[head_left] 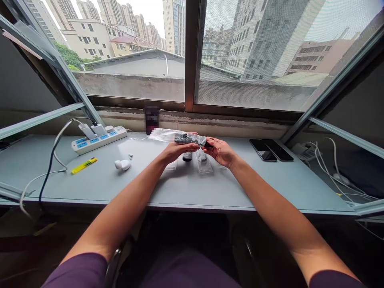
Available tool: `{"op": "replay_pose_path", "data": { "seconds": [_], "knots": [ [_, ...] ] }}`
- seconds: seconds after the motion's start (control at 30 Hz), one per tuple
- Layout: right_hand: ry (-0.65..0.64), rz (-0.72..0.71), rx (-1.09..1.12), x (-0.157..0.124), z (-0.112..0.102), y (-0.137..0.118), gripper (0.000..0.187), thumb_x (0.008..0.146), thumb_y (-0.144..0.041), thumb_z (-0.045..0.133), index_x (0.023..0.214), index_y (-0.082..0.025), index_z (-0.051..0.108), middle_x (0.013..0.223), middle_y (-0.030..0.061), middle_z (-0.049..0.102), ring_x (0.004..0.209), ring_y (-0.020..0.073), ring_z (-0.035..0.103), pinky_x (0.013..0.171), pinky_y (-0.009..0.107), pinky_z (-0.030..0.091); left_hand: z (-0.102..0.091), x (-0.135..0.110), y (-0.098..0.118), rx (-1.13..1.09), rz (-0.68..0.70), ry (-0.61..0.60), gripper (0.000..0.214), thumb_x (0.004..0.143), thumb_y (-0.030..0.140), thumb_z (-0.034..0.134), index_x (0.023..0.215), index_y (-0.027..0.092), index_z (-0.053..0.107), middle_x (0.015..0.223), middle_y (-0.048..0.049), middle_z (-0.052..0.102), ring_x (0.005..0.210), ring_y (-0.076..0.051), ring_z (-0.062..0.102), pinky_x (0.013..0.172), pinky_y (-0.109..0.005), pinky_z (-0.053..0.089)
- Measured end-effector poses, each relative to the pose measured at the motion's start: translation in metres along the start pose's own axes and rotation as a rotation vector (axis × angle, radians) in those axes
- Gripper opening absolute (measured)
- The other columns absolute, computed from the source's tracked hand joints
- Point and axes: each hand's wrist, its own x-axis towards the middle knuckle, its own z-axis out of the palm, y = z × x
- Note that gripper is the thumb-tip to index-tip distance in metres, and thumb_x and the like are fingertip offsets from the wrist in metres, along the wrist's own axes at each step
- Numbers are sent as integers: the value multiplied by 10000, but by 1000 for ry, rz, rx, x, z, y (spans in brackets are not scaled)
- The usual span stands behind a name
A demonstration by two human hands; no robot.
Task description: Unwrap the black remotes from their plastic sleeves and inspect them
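Above the middle of the desk, both my hands hold a clear plastic bag (164, 135) with a long dark object (189, 138) in it, perhaps a remote control. My left hand (177, 149) supports it from below, fingertips showing behind it. At its right end, where a black tip shows, my right hand (220, 151) pinches with thumb and fingers. The bag's loose end stretches to the left. Beneath my hands lies a black remote control (187, 156), partly hidden. Beside it are a clear bag with something small inside (204, 164) and another flat clear bag (171, 165).
A white power strip (100, 140) with plugs and cables stands on the left. Nearer are a yellow box cutter (84, 165) and a white earbud case (122, 165). Two dark phones (264, 150) lie at right. A dark upright device (151, 120) leans below the window.
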Motion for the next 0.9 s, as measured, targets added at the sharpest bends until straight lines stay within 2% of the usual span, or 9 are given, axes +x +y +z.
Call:
{"op": "replay_pose_path", "data": {
  "seconds": [0.13, 0.2, 0.33, 0.4, 0.47, 0.57, 0.63, 0.77, 0.9],
  "knots": [
    [170, -102, -79, -3, 0, -5, 140, 1066, -218, 699, 1174, -241, 786, 1206, 64, 830, 855, 172, 832, 700, 269, 706, -4, 5, -7, -5, 99, 82, 697, 728, 343, 1071, 1327, 151, 771, 1051, -92, 850, 1042, -274, 831, 1134, -470, 603],
    [186, -145, -125, -6, -2, -7, 162, 1083, -236, 671, 1176, -257, 802, 1315, 66, 809, 896, 182, 846, 675, 269, 703, -7, 8, -9, -16, 138, 135, 665, 721, 378, 1073, 1276, 150, 787, 1044, -92, 851, 1063, -279, 827, 1161, -487, 590],
    [-84, -131, -168, -12, 1, -5, 167, 1072, -306, 703, 1121, -241, 848, 1473, 82, 768, 977, 224, 864, 743, 315, 726, -10, 8, -12, -3, 146, 83, 594, 749, 440, 1051, 1213, 155, 812, 1091, -114, 854, 1140, -318, 809, 1172, -506, 578],
    [-241, -92, -177, -14, 4, -1, 191, 1033, -350, 772, 1163, -238, 856, 1437, 99, 792, 1034, 256, 865, 768, 331, 727, -10, 6, -14, 30, 127, 14, 560, 780, 442, 1029, 1226, 175, 820, 1152, -113, 851, 1174, -329, 798, 1162, -510, 577],
    [-302, -63, -181, -13, 6, 1, 247, 992, -376, 826, 1186, -227, 858, 1334, 118, 834, 1068, 275, 861, 759, 323, 717, -10, 5, -16, 80, 90, -55, 499, 810, 441, 1004, 1205, 186, 837, 1221, -120, 843, 1219, -344, 781, 1154, -504, 574],
    [-209, -100, -177, -10, 1, 1, 222, 970, -369, 834, 1125, -215, 872, 1328, 121, 840, 1035, 244, 856, 736, 286, 691, -11, 5, -14, 108, 40, -87, 435, 831, 467, 980, 1121, 168, 856, 1287, -150, 829, 1276, -361, 758, 1150, -473, 568],
    [-104, -139, -180, -7, -5, -2, 200, 972, -373, 814, 1077, -214, 875, 1390, 115, 819, 982, 207, 844, 726, 265, 671, -11, 6, -10, 52, 38, -21, 465, 841, 477, 978, 1155, 163, 842, 1289, -152, 826, 1228, -338, 782, 1123, -447, 582],
    [39, -193, -270, -2, -16, -6, 301, 951, -489, 815, 1076, -218, 852, 1256, 121, 849, 933, 210, 816, 696, 278, 626, -7, 11, 2, -99, 25, 191, 472, 889, 493, 938, 1173, 142, 798, 1130, -123, 840, 934, -236, 826, 923, -342, 639],
    [240, -465, -554, 2, -16, -4, 432, 907, -547, 849, 1189, -221, 821, 1211, 118, 831, 1117, 260, 768, 889, 355, 620, -6, 14, 6, -157, -20, 257, 261, 900, 329, 888, 1039, 123, 807, 1001, -82, 829, 687, -114, 717, 697, -218, 590]
  ]
}}
